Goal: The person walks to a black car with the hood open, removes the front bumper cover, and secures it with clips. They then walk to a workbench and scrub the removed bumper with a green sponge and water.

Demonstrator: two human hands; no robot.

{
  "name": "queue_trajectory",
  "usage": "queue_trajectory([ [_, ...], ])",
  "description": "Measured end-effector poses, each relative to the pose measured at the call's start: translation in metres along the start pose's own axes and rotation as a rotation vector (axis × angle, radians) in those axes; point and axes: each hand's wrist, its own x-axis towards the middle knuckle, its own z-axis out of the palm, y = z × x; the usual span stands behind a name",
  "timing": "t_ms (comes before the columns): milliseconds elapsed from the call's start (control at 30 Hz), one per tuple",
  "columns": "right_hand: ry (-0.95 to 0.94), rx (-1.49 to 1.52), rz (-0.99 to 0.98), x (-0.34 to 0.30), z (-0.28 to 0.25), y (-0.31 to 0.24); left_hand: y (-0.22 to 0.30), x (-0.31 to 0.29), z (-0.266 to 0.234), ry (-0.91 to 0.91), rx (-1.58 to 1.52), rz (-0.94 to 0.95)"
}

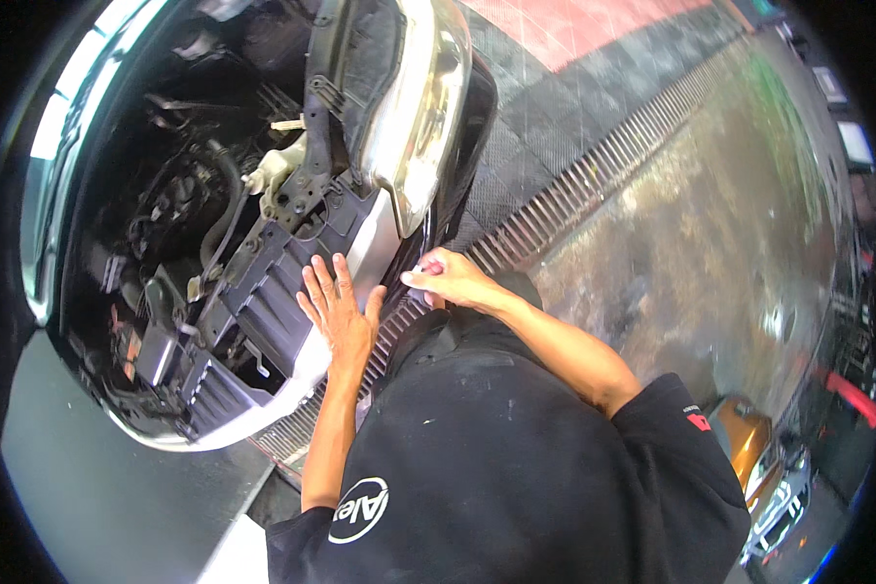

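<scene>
My left hand lies with fingers spread on the silver front edge of a car whose engine bay stands uncovered. Beneath its fingertips is the black ribbed plastic panel behind that edge. Just to the right, my right hand is closed, thumb and fingers pinched together, close to the front of the bumper below the headlight. Something small and pale may show at its fingertips, but I cannot make it out. The hands are apart from each other.
Inside the engine bay are a pale reservoir, hoses and dark parts. A slotted floor grate runs diagonally past the car, beside a stained shiny floor. Dark floor tiles lie beyond. An orange vehicle part stands at right.
</scene>
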Motion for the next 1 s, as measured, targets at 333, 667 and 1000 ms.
queue_trajectory([
  [333, -0.125, -0.506, -0.132, -0.098, -0.095, 0.023, 0.032, -0.034, -0.002, 0.035, 0.108, -0.314],
  [667, -0.334, -1.230, -0.074, -0.174, -0.202, 0.150, 0.188, -0.384, 0.105, -0.504, -0.688, -1.323],
  [1000, -0.652, -1.436, -0.137, -0.200, -0.107, 0.188, 0.390, -0.799, 0.211, 0.376, -1.145, -2.095],
])
